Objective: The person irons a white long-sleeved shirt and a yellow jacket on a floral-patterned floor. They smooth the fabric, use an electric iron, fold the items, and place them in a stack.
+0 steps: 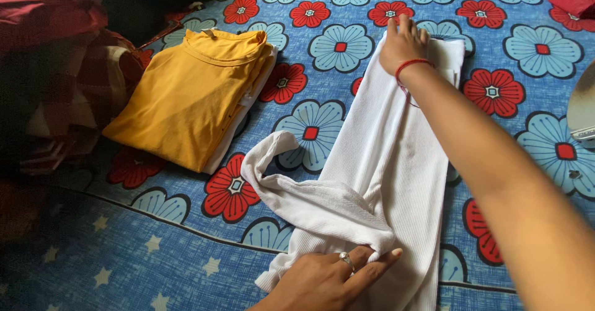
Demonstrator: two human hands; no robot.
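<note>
Left hand [328, 280]: nearest the camera at the bottom edge, a ring on one finger; thumb and forefinger pinch a fold of the white cloth, the other fingers curled under.
Right hand [404, 43]: reaches to the far end of the cloth, palm down, fingers spread flat and pressing it to the sheet; a red thread circles the wrist.
Right forearm: runs from the lower right corner across the right side of the cloth, covering part of its right edge.
White cloth [387, 162]: ribbed white garment, folded into a long strip from the near edge to the far middle of the bed; a strap loops out to the left at its near half.
Cloth edges: left long edge is straight and in full view; far edge lies under the right hand; near end runs out of view at the bottom.
Yellow shirt [192, 94]: folded, far left of the cloth, well apart from it, lying on another folded white piece whose edge shows along its right side.
Bedsheet [334, 44]: blue with red and pale blue flowers; a starred border runs along the near left.
Open room: bare sheet between shirt and cloth, and more on the far side beyond the right hand.
Dark red clothes [56, 69]: heaped at the left edge.
Iron [582, 109]: partly in view at the right edge, apart from the cloth.
</note>
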